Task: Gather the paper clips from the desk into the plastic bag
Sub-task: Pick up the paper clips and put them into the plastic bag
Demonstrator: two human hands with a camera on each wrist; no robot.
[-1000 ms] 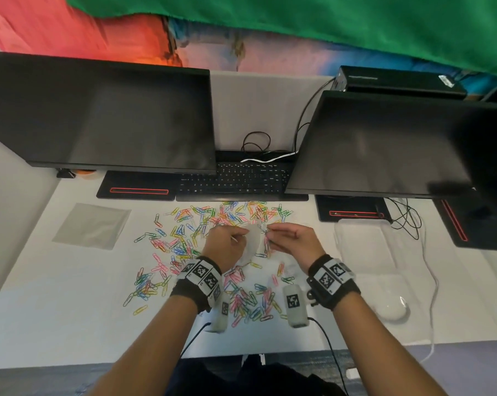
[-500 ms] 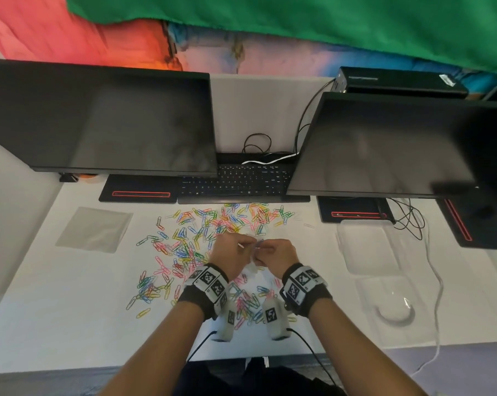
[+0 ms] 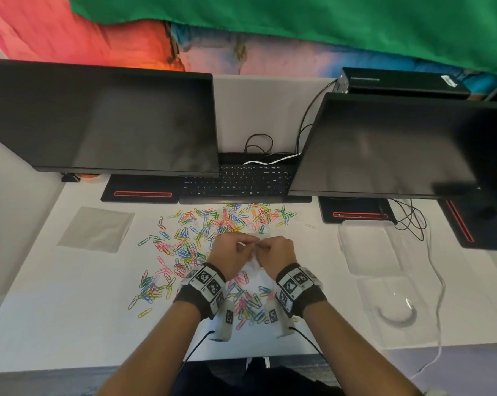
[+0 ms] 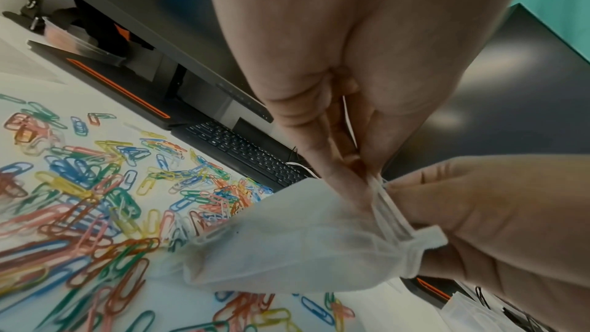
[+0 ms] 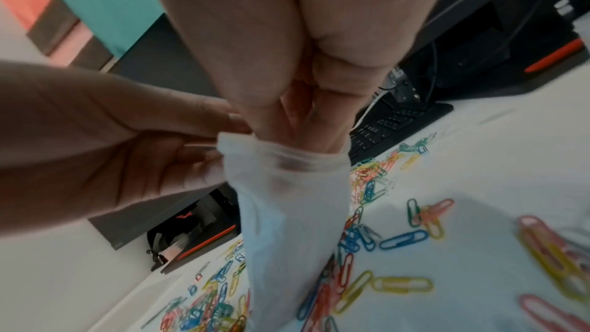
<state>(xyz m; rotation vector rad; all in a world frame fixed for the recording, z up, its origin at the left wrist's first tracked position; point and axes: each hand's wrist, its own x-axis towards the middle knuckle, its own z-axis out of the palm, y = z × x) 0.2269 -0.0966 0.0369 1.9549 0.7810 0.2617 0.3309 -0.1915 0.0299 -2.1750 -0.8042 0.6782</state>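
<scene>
Paper clips (image 3: 204,241), multicoloured wire ones, are lying scattered across the white counter (image 3: 70,310) in front of the black keyboard (image 3: 238,182). Small translucent white plastic bag (image 4: 287,244) is hanging just above the clips w/ both hands pinching its top edge: left hand (image 3: 231,257) & right hand (image 3: 276,254) are touching each other, fingers curled on the bag's mouth. Flat clear plastic sheet (image 3: 95,230) is lying well apart, to the left.
</scene>
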